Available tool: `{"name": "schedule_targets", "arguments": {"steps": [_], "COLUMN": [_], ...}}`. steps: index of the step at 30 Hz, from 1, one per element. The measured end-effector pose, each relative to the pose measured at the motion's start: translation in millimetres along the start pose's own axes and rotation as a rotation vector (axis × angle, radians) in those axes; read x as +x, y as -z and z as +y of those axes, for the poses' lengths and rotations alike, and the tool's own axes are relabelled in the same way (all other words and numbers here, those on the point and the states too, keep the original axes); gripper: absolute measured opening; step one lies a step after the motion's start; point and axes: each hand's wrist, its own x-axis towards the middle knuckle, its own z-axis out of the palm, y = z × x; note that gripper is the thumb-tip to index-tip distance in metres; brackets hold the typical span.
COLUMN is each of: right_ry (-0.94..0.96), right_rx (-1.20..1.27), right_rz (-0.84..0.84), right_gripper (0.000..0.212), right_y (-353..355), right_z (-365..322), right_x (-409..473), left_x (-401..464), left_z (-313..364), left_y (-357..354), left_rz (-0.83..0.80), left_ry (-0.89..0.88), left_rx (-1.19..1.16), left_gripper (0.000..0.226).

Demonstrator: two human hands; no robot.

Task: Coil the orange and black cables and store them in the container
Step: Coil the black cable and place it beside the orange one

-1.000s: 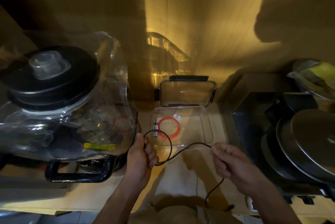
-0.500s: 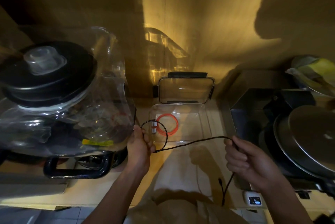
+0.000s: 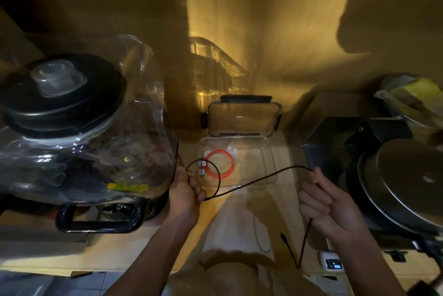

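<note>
A clear plastic container stands open on the counter, its lid propped up behind it. The coiled orange cable lies inside at the left. My left hand grips one loop of the black cable just in front of the container's left corner. From there the cable stretches right to my right hand, whose fingers curl round it. The cable's free end hangs below that hand, bends into a V and ends in a plug.
A large clear blender jug with a black lid fills the left side. On the right stand a dark metal box and a pan with a steel lid. A small white device lies at the counter's front edge.
My right hand has slid along the black cable and moved out to the right, pulling the span taut. The left hand keeps the loop, almost still.
</note>
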Motion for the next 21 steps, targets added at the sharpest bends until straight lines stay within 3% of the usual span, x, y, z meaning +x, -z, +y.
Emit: {"name": "schedule_targets", "arguments": {"steps": [3, 5, 8, 13, 21], "right_ry": [0.056, 0.095, 0.083, 0.037, -0.013], "right_rx": [-0.061, -0.223, -0.414, -0.58, -0.65], "right_rz": [0.054, 0.177, 0.294, 0.321, 0.452], "right_gripper": [0.028, 0.017, 0.032, 0.046, 0.035], "right_y": [0, -3, -12, -26, -40], "right_z": [3, 7, 18, 39, 57], "right_x": [3, 5, 12, 28, 43], "left_x": [-8, -14, -22, -31, -39], "left_z": [3, 5, 7, 6, -5], "left_y": [-6, -10, -18, -25, -24], "left_rz": [-0.041, -0.08, -0.165, -0.287, -0.39], "left_ry": [0.02, 0.019, -0.01, -0.051, -0.163], "left_rx": [-0.038, -0.039, -0.014, 0.029, 0.197], "left_gripper": [0.039, 0.041, 0.044, 0.042, 0.039]}}
